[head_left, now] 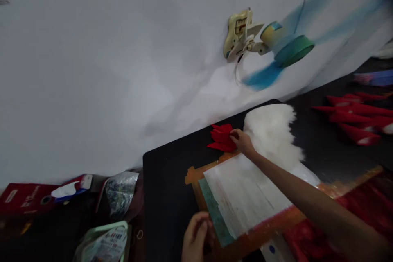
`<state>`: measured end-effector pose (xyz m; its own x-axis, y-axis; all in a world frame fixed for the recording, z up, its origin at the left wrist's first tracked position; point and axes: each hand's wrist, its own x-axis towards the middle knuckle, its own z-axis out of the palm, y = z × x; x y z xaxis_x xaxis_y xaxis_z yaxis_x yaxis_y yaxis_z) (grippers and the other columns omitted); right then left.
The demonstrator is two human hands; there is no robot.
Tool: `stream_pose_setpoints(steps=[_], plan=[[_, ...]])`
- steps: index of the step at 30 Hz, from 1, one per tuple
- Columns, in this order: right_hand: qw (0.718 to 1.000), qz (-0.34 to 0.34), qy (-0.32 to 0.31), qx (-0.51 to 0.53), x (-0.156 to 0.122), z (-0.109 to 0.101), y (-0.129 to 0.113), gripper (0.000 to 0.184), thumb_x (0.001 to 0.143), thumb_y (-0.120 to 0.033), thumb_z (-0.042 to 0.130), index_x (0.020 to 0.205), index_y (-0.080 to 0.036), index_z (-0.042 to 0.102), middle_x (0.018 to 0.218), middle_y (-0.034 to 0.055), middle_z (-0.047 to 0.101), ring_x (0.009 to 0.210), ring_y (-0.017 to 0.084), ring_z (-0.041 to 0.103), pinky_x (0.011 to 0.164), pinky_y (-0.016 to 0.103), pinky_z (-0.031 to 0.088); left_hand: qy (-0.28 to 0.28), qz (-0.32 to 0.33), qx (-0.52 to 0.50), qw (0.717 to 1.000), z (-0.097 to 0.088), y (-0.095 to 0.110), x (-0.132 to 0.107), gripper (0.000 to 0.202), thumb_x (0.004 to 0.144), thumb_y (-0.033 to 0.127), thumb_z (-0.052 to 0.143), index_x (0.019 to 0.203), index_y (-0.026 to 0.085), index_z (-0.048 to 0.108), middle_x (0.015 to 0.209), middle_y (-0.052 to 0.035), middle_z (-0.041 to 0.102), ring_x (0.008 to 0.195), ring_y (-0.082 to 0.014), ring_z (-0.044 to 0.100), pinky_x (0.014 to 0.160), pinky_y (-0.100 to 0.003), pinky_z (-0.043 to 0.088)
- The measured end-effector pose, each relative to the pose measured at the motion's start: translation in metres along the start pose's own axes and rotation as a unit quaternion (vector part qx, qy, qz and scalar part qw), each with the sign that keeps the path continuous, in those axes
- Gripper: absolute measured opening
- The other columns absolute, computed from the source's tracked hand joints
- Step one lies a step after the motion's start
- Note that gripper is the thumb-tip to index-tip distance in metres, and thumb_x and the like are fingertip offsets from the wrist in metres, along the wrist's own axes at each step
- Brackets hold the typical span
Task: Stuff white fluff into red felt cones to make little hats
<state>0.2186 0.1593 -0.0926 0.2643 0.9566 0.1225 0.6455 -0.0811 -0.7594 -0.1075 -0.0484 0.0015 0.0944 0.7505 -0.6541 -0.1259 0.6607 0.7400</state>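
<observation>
My right hand [243, 141] reaches across the black table and pinches the edge of a small pile of red, pointed cloth pieces [221, 138]. Whether it grips one piece or more, I cannot tell. Just right of that hand lies a big mound of white fluffy stuffing [270, 131]. Under my right forearm is a white sheet [245, 192] on a green mat [216, 215], edged with orange-brown tape [196, 175]. My left hand [197, 235] is low in view by the mat's near left corner, fingers loosely curled and apart, with nothing visible in them.
Several red cloth cones [356, 116], some showing white at the wide end, lie on the right. Red material [368, 200] covers the lower right. A wall fan [276, 45] spins above the table [166, 180]. Left of it are a red box [27, 198] and a pale green container [124, 229].
</observation>
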Motion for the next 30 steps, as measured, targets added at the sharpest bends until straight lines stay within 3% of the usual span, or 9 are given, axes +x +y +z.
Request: stream_pose_setpoints(steps=[2,4,6,11,14,17,20,25,30], plan=[[0.998,0.022,0.008,0.049,-0.030,0.005,-0.023,0.034,0.085,-0.038,0.054,0.109,-0.013,0.055,0.099,0.0081,0.064,0.085,0.017,0.062,0.079,0.029,0.050,0.022,0.084,0.030,0.996,0.027,0.015,0.034,0.055,0.069,0.062,0.074,0.101,0.018,0.065,0.089,-0.0078,0.062,0.075,-0.0177,0.059,0.063,-0.025,0.046],[0.979,0.062,-0.001,0.194,-0.068,0.016,-0.047,0.045,0.080,-0.043,0.061,0.113,-0.014,0.051,0.101,0.0076,0.063,0.089,0.017,0.063,0.079,0.027,0.051,0.024,0.137,0.053,0.989,0.051,0.030,0.069,0.058,0.068,0.055,0.075,0.111,0.019,0.058,0.105,-0.0105,0.062,0.080,-0.0172,0.059,0.061,-0.023,0.046],[0.952,0.103,-0.032,0.286,-0.107,0.030,-0.067,0.050,0.078,-0.044,0.064,0.117,-0.015,0.049,0.100,0.0063,0.063,0.083,0.015,0.063,0.076,0.026,0.051,-0.020,0.154,0.087,0.984,0.066,0.040,0.097,0.054,0.077,0.048,0.067,0.119,0.018,0.054,0.114,-0.0131,0.061,0.081,-0.0173,0.061,0.058,-0.023,0.047],[0.902,0.183,-0.031,0.389,-0.159,0.051,-0.081,0.048,0.081,-0.039,0.058,0.121,-0.016,0.046,0.099,0.0051,0.061,0.075,0.012,0.061,0.066,0.023,0.051,-0.027,0.262,0.295,0.919,0.064,0.033,0.131,0.022,0.075,0.023,0.059,0.096,0.016,0.063,0.095,-0.0091,0.067,0.087,-0.0212,0.064,0.081,-0.034,0.050],[0.938,0.153,-0.066,0.304,-0.163,0.035,-0.056,0.038,0.086,-0.034,0.052,0.118,-0.015,0.052,0.102,0.0067,0.062,0.079,0.013,0.061,0.070,0.025,0.052,-0.018,0.271,0.340,0.900,0.051,0.024,0.142,0.015,0.070,0.020,0.057,0.084,0.018,0.061,0.082,-0.0047,0.065,0.078,-0.0213,0.063,0.077,-0.034,0.049],[0.996,0.044,-0.075,0.033,-0.160,-0.005,-0.009,0.048,0.081,-0.021,0.062,0.129,-0.018,0.055,0.130,0.0112,0.053,0.119,0.023,0.052,0.101,0.039,0.047,0.008,0.279,0.343,0.897,0.042,0.018,0.153,0.008,0.067,0.019,0.055,0.075,0.019,0.057,0.073,-0.0017,0.060,0.070,-0.0193,0.059,0.070,-0.031,0.048],[0.969,0.069,-0.050,-0.231,-0.155,-0.050,0.050,0.068,0.073,-0.002,0.062,0.137,-0.023,0.055,0.154,0.0117,0.027,0.139,0.035,0.030,0.111,0.054,0.033,0.020,0.306,0.358,0.882,0.039,0.012,0.162,0.013,0.064,0.014,0.053,0.075,0.019,0.057,0.073,-0.0012,0.059,0.070,-0.0190,0.058,0.071,-0.031,0.047],[0.966,0.120,-0.110,-0.199,-0.140,-0.085,0.115,0.041,0.080,-0.002,0.045,0.110,-0.015,0.070,0.119,0.0102,0.062,0.110,0.019,0.059,0.100,0.032,0.047,-0.023,0.282,0.390,0.876,0.040,-0.010,0.168,0.019,0.064,0.007,0.050,0.077,0.019,0.058,0.080,-0.0032,0.062,0.080,-0.0205,0.060,0.079,-0.034,0.048],[0.984,0.156,-0.037,-0.078,-0.140,-0.075,0.103,0.045,0.090,-0.031,0.048,0.131,-0.016,0.056,0.078,0.0015,0.061,0.066,0.012,0.055,0.064,0.020,0.048,-0.078,0.300,0.433,0.847,0.071,-0.023,0.155,0.042,0.068,0.009,0.062,0.110,0.014,0.058,0.111,-0.0128,0.060,0.109,-0.0272,0.056,0.101,-0.044,0.043]])
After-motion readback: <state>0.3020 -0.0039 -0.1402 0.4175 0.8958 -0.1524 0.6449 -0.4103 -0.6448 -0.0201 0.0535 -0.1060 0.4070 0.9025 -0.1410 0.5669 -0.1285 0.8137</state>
